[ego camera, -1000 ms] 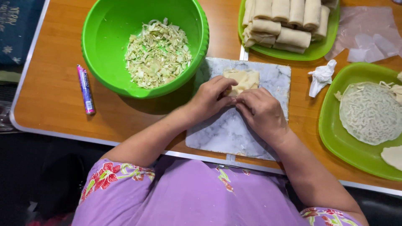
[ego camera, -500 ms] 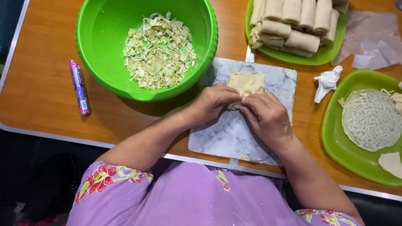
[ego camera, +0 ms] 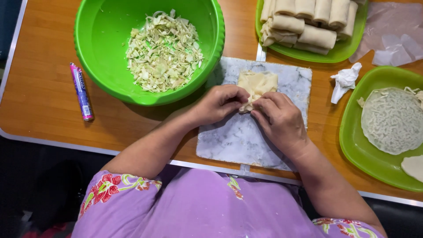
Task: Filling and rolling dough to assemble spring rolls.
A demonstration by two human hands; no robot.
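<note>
A pale, partly folded wrapper (ego camera: pixel 257 83) lies on a white marble slab (ego camera: pixel 246 141) in the middle of the wooden table. My left hand (ego camera: pixel 218 103) and my right hand (ego camera: pixel 280 119) meet at its near edge, fingertips pinching the dough. To the left stands a big green bowl (ego camera: pixel 97 66) with shredded cabbage filling (ego camera: pixel 163 50). A green plate (ego camera: pixel 335 53) at the back right carries several finished rolls (ego camera: pixel 308 22). Another green plate (ego camera: pixel 365 154) on the right holds lacy round wrappers (ego camera: pixel 392 119).
A purple-and-pink tube (ego camera: pixel 81 91) lies left of the bowl. A crumpled white tissue (ego camera: pixel 346 79) sits between the two plates, and clear plastic sheets (ego camera: pixel 392 33) lie at the far right. The table's metal edge (ego camera: pixel 66 144) runs close to my body.
The view has shifted slightly; both hands stay at the wrapper's near edge, still working the fold, with the dough a little more tucked than before.
</note>
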